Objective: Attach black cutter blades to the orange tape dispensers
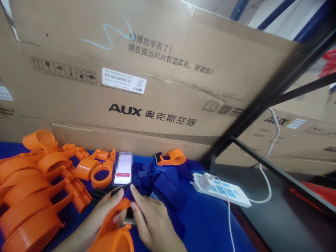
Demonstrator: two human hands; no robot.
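Low in the head view, my left hand point(106, 206) is closed around the arm of an orange plastic tape dispenser point(115, 241), whose round hub points toward me. My right hand point(157, 220) pinches a small dark blue piece point(127, 193) at the dispenser's far end, and my left thumb presses there too. The dispenser's underside is partly hidden by my fingers. Just beyond my hands, a phone point(123, 171) with a lit screen leans upright. Several loose dark blue pieces point(143, 173) lie right of it.
Many orange tape dispensers point(34, 217) are heaped on the left of the blue surface point(210, 224). Another orange dispenser point(173, 157) lies at the back. A white power strip point(222, 189) with a cable is on the right, beside a black metal frame point(244, 115). A large cardboard box point(157, 94) stands behind.
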